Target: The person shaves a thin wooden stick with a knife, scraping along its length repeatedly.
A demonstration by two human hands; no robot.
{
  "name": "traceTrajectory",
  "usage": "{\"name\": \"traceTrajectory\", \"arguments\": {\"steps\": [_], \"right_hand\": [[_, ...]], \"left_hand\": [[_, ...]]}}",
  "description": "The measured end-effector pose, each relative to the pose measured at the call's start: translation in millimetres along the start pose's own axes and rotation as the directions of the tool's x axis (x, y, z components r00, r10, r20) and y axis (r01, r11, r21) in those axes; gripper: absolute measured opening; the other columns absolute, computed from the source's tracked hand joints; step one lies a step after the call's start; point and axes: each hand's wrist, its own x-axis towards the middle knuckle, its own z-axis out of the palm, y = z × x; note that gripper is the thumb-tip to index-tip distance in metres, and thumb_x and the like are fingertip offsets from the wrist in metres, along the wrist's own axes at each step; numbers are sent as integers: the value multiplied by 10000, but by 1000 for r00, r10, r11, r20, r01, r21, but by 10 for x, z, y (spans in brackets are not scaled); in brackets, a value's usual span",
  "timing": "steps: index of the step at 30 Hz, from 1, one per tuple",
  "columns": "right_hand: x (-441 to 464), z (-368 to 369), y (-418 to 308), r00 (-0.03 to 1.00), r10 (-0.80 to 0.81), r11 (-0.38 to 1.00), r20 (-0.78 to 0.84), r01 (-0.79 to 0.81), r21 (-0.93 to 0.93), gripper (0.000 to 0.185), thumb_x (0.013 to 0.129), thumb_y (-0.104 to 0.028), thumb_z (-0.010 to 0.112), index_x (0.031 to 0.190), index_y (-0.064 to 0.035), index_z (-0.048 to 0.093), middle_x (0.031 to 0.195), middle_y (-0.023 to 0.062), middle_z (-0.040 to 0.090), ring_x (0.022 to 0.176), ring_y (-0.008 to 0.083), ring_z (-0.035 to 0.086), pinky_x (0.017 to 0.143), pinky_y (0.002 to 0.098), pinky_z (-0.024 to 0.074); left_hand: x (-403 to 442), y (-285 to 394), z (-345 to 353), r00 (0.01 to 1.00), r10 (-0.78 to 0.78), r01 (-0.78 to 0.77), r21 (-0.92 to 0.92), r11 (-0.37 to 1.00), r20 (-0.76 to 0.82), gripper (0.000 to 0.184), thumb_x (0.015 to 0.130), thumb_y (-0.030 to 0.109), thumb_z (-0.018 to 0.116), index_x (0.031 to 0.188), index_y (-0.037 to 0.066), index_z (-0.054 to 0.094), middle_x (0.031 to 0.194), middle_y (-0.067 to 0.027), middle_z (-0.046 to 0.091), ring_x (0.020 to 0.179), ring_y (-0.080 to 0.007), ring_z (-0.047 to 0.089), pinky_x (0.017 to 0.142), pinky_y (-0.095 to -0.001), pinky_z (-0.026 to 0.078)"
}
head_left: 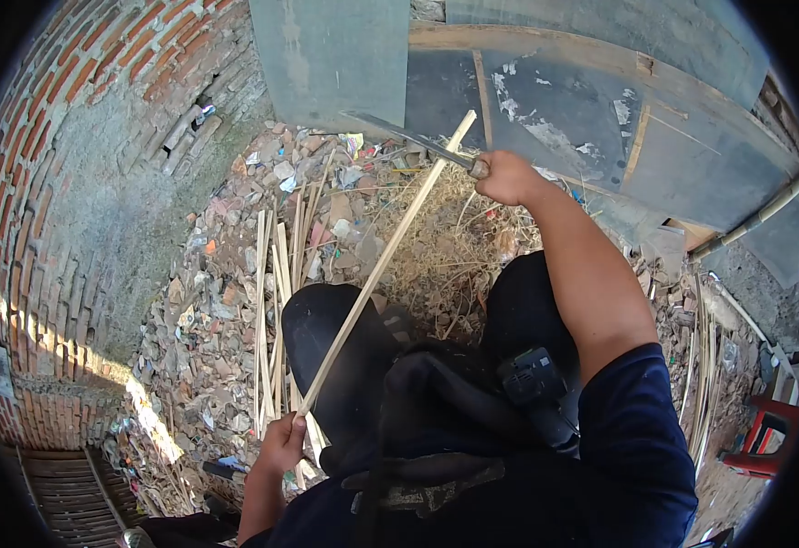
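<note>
My left hand [280, 445] is closed around the lower end of a long, pale bamboo strip [376, 274]. The strip slants up and away past my left knee, its far end in front of me. My right hand [505, 178] grips the handle of a machete [401, 133], whose long dark blade points left. Near the strip's far end, the blade crosses it; whether it is cutting in or only lying against it, I cannot tell. Beside my left knee lie several similar bamboo strips [262, 310] on the ground.
Rubble and litter [221, 315] cover the ground, with dry shavings [445, 237] between my knees. A brick wall [98, 219] stands left, grey panels [545, 110] ahead. More strips [703, 365] lie at right, near a red plastic object [765, 438].
</note>
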Motion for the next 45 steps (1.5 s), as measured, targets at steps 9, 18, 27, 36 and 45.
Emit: {"name": "traceTrajectory", "arguments": {"steps": [9, 18, 27, 36, 45], "right_hand": [[122, 103, 226, 993, 45, 990, -106, -59, -125, 274, 780, -185, 641, 1019, -75, 719, 1038, 203, 732, 1016, 385, 692, 898, 481, 543], [-146, -80, -99, 995, -102, 980, 15, 103, -173, 255, 760, -180, 653, 997, -116, 723, 987, 173, 737, 972, 377, 697, 859, 485, 552], [-53, -72, -20, 997, 63, 997, -43, -65, -44, 417, 777, -198, 652, 1185, -149, 725, 1107, 187, 735, 1062, 366, 692, 940, 456, 548], [129, -5, 376, 985, 122, 992, -118, -116, 58, 360, 796, -243, 646, 1123, -126, 740, 1010, 201, 742, 1000, 384, 702, 893, 457, 548], [-168, -52, -104, 993, -113, 990, -26, 110, -92, 313, 759, -186, 664, 1058, -125, 732, 982, 168, 738, 973, 366, 702, 869, 468, 552]], "left_hand": [[25, 159, -59, 999, -24, 25, -20, 999, 29, 500, 1093, 426, 474, 928, -21, 625, 632, -53, 552, 602, -143, 518, 585, -348, 447], [25, 53, 65, 1000, 6, -7, -38, 999, -17, 530, 1087, 459, 469, 882, -13, 596, 624, -30, 523, 607, -132, 477, 577, -344, 430], [9, 49, 106, 1000, -10, 9, -82, 997, -22, 527, 1089, 449, 467, 863, -12, 585, 610, -35, 514, 595, -131, 486, 556, -353, 426], [56, -5, 106, 997, 29, -33, -65, 997, -69, 485, 1089, 408, 488, 836, 1, 564, 597, -36, 524, 566, -122, 481, 539, -343, 424], [35, -41, 161, 998, -61, 66, -185, 980, 35, 512, 1098, 450, 442, 846, 25, 574, 662, 28, 498, 630, -86, 434, 569, -309, 378]]}}
